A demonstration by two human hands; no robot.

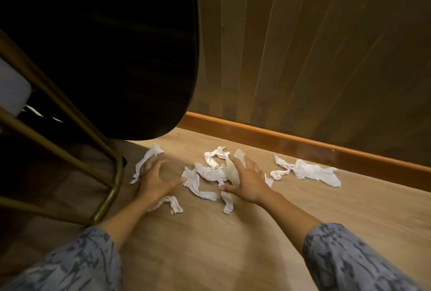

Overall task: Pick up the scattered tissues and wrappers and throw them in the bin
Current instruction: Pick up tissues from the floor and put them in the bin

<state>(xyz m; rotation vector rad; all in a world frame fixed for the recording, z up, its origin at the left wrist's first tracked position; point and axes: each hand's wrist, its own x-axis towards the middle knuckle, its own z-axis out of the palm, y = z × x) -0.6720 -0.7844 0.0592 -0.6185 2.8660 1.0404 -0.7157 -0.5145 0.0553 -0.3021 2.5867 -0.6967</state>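
Both grips spread, unclenched: left hand [152,180] and right hand [248,180] press scattered tissues [211,174].

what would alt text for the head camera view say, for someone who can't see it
Two bare hands, the left hand and right hand, reach with fingers spread over crumpled white tissues scattered on a wooden floor. More tissue lies to the right near an orange-brown baseboard. A dark rounded object and gold metal legs stand at left.
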